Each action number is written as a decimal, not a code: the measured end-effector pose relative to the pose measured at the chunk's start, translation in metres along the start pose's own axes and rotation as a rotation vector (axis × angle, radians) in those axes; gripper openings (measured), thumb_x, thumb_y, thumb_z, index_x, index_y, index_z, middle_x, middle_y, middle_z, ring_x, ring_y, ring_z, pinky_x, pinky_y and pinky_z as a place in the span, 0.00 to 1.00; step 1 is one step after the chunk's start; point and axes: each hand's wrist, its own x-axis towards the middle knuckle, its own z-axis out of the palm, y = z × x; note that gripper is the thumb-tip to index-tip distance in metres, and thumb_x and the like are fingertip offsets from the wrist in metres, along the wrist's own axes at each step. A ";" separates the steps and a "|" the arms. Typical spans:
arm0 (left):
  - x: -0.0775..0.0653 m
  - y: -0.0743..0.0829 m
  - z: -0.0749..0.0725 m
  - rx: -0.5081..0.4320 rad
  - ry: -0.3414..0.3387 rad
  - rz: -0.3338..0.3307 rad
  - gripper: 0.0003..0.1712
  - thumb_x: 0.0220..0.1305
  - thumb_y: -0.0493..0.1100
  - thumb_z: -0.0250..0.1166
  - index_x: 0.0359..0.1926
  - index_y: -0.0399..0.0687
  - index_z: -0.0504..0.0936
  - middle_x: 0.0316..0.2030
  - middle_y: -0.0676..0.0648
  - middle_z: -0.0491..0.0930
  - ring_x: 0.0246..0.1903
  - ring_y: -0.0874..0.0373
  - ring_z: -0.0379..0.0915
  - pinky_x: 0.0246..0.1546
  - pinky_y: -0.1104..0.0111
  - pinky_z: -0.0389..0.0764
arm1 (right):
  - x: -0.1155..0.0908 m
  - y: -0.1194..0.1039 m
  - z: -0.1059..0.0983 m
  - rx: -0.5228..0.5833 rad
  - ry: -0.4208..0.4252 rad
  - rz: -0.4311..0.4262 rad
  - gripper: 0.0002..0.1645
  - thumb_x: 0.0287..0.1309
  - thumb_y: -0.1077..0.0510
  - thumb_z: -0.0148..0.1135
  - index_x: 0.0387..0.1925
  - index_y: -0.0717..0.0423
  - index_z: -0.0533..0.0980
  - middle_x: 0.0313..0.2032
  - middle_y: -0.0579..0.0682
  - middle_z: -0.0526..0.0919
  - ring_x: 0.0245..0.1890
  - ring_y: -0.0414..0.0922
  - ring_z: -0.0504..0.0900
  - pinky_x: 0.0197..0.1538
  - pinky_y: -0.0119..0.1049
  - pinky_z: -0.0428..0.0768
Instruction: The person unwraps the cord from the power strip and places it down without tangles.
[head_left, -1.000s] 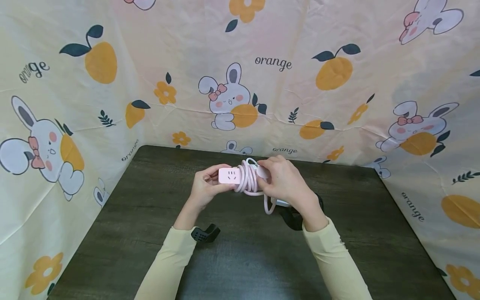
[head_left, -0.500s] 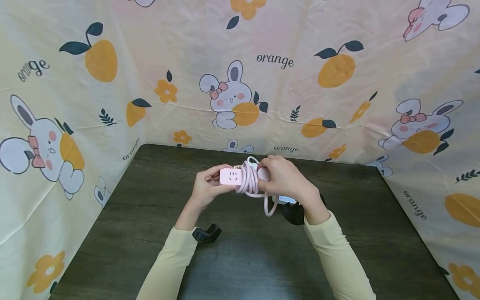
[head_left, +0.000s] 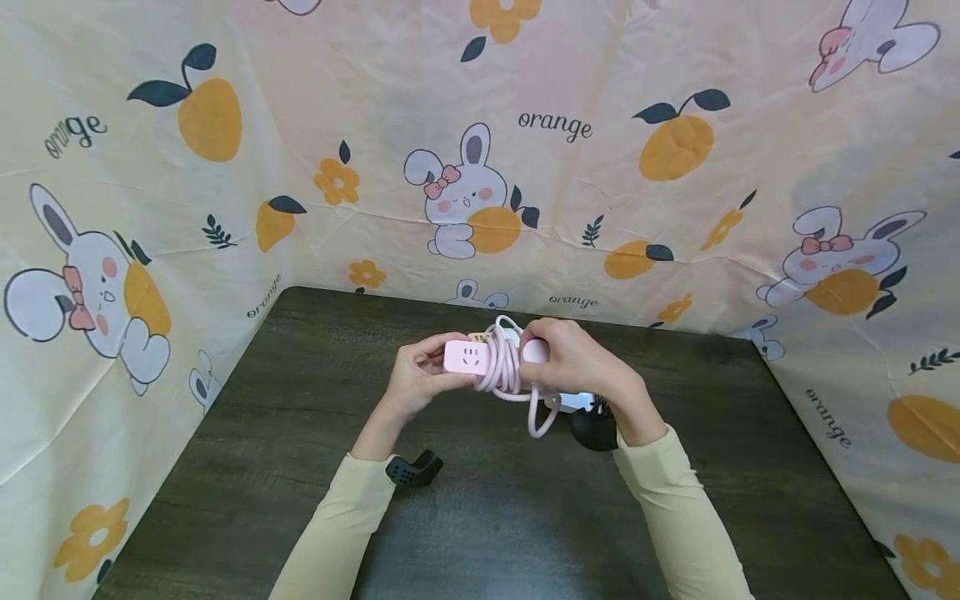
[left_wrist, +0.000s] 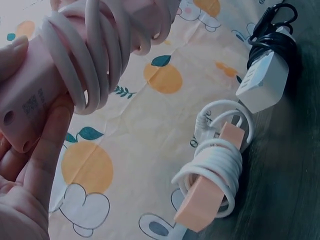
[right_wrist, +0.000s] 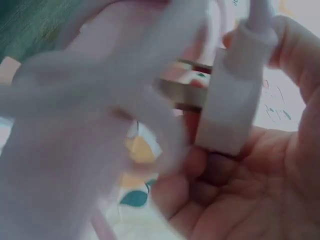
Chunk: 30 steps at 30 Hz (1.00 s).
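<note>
Above dark tbl (head_left: pixel 487 517): L hand (head_left: pixel 412 377) gripping end of pink pwr strip (head_left: pixel 465 357), cord (head_left: pixel 500 367) wound rnd it; R hand (head_left: pixel 581 358) pinching plug (right_wrist: pixel 232 100)

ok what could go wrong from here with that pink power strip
A loose cord loop sticks out from the coils, so it might snag. If the right grip tugs the plug, the coils could loosen. The left grip holds only one end of the pink power strip, which may tip.

"orange" lettering (head_left: pixel 555 125) is repeating across the patterned cloth (head_left: pixel 480 187), QR code (left_wrist: pixel 30 106) is showing on the pink power strip (head_left: pixel 466 357); adjacent print (left_wrist: pixel 41 94) is coming out illegible
</note>
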 end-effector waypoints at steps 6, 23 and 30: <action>0.000 -0.003 -0.001 0.006 0.062 0.004 0.28 0.42 0.18 0.67 0.49 0.18 0.72 0.44 0.29 0.76 0.40 0.59 0.77 0.38 0.71 0.80 | -0.006 -0.005 0.006 -0.068 0.123 -0.076 0.11 0.42 0.62 0.67 0.32 0.59 0.76 0.30 0.49 0.75 0.31 0.45 0.71 0.29 0.35 0.75; 0.001 0.009 -0.007 -0.003 0.335 0.019 0.25 0.43 0.19 0.66 0.48 0.21 0.74 0.37 0.51 0.81 0.36 0.60 0.76 0.34 0.73 0.79 | -0.057 0.018 0.095 0.054 0.796 -0.105 0.23 0.36 0.73 0.71 0.40 0.66 0.76 0.39 0.57 0.76 0.39 0.48 0.76 0.33 0.37 0.82; -0.001 0.016 -0.010 0.005 0.304 0.036 0.25 0.44 0.18 0.66 0.47 0.19 0.73 0.37 0.51 0.81 0.36 0.60 0.76 0.35 0.73 0.79 | -0.042 0.062 0.108 0.277 0.812 0.170 0.21 0.40 0.74 0.69 0.41 0.71 0.74 0.37 0.62 0.78 0.39 0.54 0.79 0.38 0.38 0.82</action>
